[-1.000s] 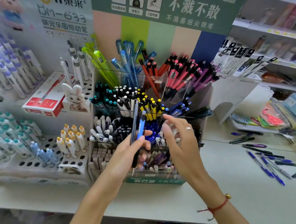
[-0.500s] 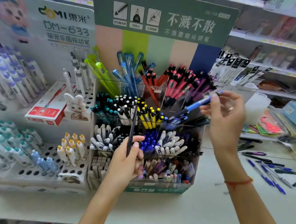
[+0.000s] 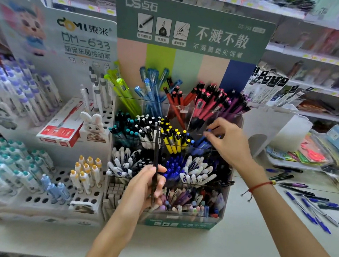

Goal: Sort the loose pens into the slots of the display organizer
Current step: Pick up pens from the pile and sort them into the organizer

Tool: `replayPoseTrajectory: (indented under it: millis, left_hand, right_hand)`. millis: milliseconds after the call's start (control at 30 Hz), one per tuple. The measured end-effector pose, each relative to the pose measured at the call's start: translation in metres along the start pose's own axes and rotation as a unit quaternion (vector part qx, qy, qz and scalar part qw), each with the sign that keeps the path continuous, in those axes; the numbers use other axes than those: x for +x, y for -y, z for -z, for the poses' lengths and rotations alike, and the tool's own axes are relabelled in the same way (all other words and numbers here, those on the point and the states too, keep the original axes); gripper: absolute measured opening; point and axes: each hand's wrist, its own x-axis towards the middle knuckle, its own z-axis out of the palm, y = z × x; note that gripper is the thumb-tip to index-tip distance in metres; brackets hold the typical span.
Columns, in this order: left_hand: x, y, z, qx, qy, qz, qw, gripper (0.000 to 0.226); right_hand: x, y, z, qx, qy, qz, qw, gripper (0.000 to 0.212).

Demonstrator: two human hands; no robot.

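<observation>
The clear tiered display organizer stands in the middle of the counter, its slots packed with pens sorted by colour. My left hand is in front of its lower tiers and grips a black pen upright. My right hand reaches over the second tier on the right. Its fingertips pinch a blue pen that points down among the blue pens in that slot. Several loose pens, blue, black and purple, lie on the counter at the right.
A white perforated pen stand with capped pens fills the left side, with a red box and a rabbit figure on it. A white holder and stationery packets sit at the right. Shelves run behind.
My right hand took the blue pen from my left hand, carried it up and right, then lowered it into the blue slot. My left hand still holds the black pen.
</observation>
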Motion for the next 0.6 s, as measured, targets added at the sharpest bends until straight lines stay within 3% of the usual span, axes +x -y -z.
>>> replayPoseTrajectory:
  millis: [67, 133, 200, 267, 333, 367, 433, 500, 567, 600]
  left_hand:
    - [0.002, 0.002, 0.001, 0.031, -0.001, -0.002, 1.000, 0.027]
    - [0.004, 0.004, 0.001, 0.056, -0.004, 0.002, 0.998, 0.027]
    - [0.003, 0.004, 0.001, 0.072, -0.008, 0.000, 0.997, 0.025]
    - [0.001, 0.001, 0.000, 0.098, -0.017, -0.021, 0.995, 0.023]
    - [-0.001, 0.000, 0.001, 0.132, -0.027, -0.063, 0.989, 0.021]
    - [-0.001, 0.000, 0.001, 0.158, -0.032, -0.085, 0.983, 0.020]
    - [-0.001, 0.001, 0.001, 0.212, -0.036, -0.124, 0.969, 0.021]
    - [0.001, 0.006, 0.004, 0.251, -0.039, -0.149, 0.956, 0.022]
    - [0.006, 0.014, 0.015, 0.336, -0.066, -0.197, 0.919, 0.026]
    - [0.010, 0.019, 0.024, 0.412, -0.093, -0.230, 0.877, 0.032]
  right_hand:
    - [0.010, 0.006, 0.008, 0.003, 0.117, -0.011, 0.993, 0.012]
    - [0.018, 0.010, 0.008, -0.030, 0.149, -0.023, 0.988, 0.012]
    - [0.017, 0.015, 0.003, -0.072, 0.122, -0.022, 0.990, 0.016]
    - [0.003, 0.020, -0.004, -0.099, 0.019, 0.015, 0.995, 0.028]
    - [-0.021, 0.038, -0.007, -0.023, -0.121, 0.061, 0.991, 0.023]
    - [-0.034, 0.050, -0.009, 0.050, -0.145, 0.066, 0.986, 0.018]
    - [-0.055, 0.075, -0.011, 0.225, -0.062, 0.024, 0.972, 0.017]
    - [-0.070, 0.088, -0.015, 0.330, 0.038, -0.007, 0.943, 0.016]
    - [-0.076, 0.088, -0.016, 0.379, 0.029, -0.006, 0.925, 0.014]
    - [-0.076, 0.087, -0.017, 0.395, -0.005, -0.010, 0.918, 0.014]
